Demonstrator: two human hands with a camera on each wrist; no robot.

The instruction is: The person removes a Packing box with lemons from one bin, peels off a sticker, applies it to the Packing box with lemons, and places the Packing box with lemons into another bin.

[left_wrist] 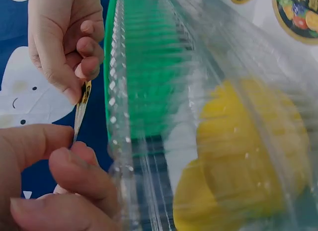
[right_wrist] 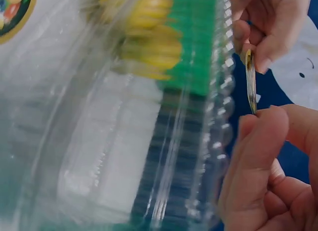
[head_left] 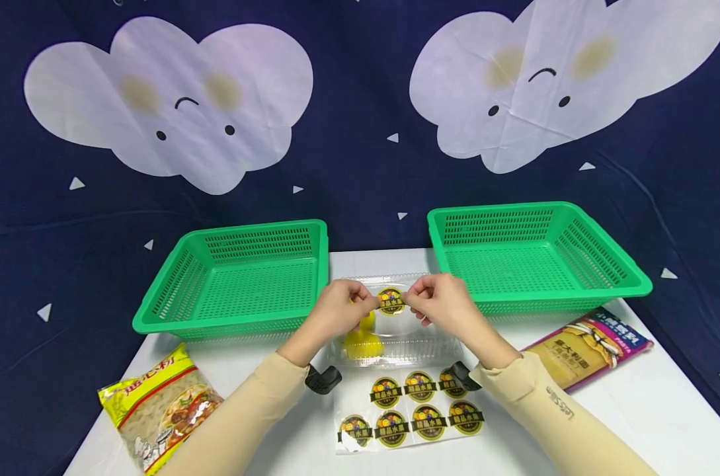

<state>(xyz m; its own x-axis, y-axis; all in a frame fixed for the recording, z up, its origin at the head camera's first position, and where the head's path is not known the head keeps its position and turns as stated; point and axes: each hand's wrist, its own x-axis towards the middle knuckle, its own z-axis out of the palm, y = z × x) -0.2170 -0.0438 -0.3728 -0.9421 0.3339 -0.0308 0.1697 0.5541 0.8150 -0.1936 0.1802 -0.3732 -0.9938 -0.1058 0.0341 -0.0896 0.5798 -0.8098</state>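
A round black-and-gold label sticker [head_left: 391,301] is stretched between both hands over a clear plastic clamshell box [head_left: 422,350]. My left hand [head_left: 340,305] pinches its left end between thumb and forefinger. The right hand [head_left: 444,301] pinches the opposite end the same way. Seen edge-on in the left wrist view, the sticker [left_wrist: 82,107] is a thin strip, just beyond the beaded rim of the box. Yellow fruit-like pieces [head_left: 362,345] lie inside the left part of the box, under the transparent plastic. Their exact kind is blurred by the plastic.
A sheet of matching stickers [head_left: 350,390] lies in front of the box. Green baskets stand behind, one at left [head_left: 258,291] and one at right [head_left: 496,264]. A yellow-topped food bag [head_left: 163,410] lies left, a pasta bag [head_left: 588,350] right, on the white table [head_left: 657,403].
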